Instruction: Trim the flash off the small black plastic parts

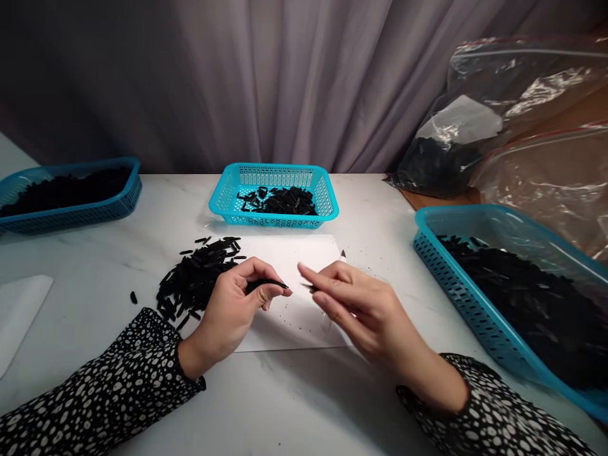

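Pinched between the thumb and fingers of my left hand (237,307) is a thin, slightly curved black strip (266,285). My right hand (365,304) is closed on a small tool with a thin pointed tip (308,287), directed toward the strip and a short gap away from it. Most of this tool is hidden by the fingers, so its kind is unclear. Beneath both hands lies a white sheet (285,335) dotted with dark crumbs. A heap of short black strips (190,282) covers the sheet's left side, beside my left hand.
Behind the sheet stands a blue perforated basket (273,221) partly filled with black pieces. Fuller blue baskets stand at left (95,208) and right (468,310). Clear zip bags (517,82) rise at the back right. One loose black piece (133,297) lies left of the heap.
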The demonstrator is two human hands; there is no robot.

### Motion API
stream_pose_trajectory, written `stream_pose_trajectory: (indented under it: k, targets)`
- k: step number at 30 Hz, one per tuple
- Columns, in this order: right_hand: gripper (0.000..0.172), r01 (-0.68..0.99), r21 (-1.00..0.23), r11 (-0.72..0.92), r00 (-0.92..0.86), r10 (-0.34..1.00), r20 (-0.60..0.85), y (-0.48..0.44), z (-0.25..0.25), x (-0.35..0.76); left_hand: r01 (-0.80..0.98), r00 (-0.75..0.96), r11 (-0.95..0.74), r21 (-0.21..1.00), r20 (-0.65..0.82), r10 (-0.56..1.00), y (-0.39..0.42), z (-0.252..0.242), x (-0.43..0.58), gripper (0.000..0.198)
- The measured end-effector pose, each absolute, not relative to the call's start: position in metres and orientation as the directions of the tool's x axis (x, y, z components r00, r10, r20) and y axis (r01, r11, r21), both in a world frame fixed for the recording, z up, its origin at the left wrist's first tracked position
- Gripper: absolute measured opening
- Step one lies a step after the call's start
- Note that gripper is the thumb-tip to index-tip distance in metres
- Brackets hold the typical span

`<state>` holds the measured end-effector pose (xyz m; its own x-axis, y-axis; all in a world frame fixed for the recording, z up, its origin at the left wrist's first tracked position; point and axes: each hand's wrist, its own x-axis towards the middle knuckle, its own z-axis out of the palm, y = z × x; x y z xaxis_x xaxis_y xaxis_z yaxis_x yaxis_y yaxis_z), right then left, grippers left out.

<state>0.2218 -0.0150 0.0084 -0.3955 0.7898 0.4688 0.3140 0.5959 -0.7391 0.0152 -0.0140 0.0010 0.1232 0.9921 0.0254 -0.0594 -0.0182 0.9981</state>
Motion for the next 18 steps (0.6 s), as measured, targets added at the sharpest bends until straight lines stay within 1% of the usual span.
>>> stream_pose_trajectory:
  k: [2, 6, 9, 12, 15, 18]
  targets:
    - [0.041, 0.333, -0.687, 0.646, -0.382, 0.758, 0.528, -0.0204, 0.0042, 0.2168, -0.049, 0.129, -0.023, 0.999, 0.029, 0.991, -0.0139, 0.0011, 0.0149, 0.017]
    - [0.042, 0.445, -0.553, 0.705, -0.36, 0.706, 0.61, -0.0247, -0.0015, 0.2155, -0.051, 0.152, -0.019, 0.998, 0.027, 0.988, -0.0143, 0.002, 0.0151, 0.018]
    - [0.04, 0.495, -0.459, 0.737, -0.37, 0.658, 0.656, -0.0258, -0.0026, 0.2144, -0.059, 0.149, -0.027, 0.998, 0.036, 0.988, -0.0145, 0.0035, 0.016, 0.018]
    - [0.035, 0.517, -0.376, 0.769, -0.38, 0.6, 0.704, -0.026, -0.0027, 0.2126, -0.063, 0.146, -0.029, 0.998, 0.038, 0.989, -0.0151, 0.0057, 0.0172, 0.019]
    - [0.028, 0.523, -0.332, 0.785, -0.391, 0.567, 0.725, -0.0261, -0.0016, 0.2113, -0.059, 0.14, -0.032, 0.998, 0.041, 0.989, -0.0161, 0.008, 0.0184, 0.019]
    - [0.026, 0.527, -0.313, 0.79, -0.4, 0.556, 0.728, -0.0266, 0.0002, 0.2107, -0.061, 0.132, -0.04, 0.997, 0.048, 0.99, -0.017, 0.009, 0.0193, 0.018]
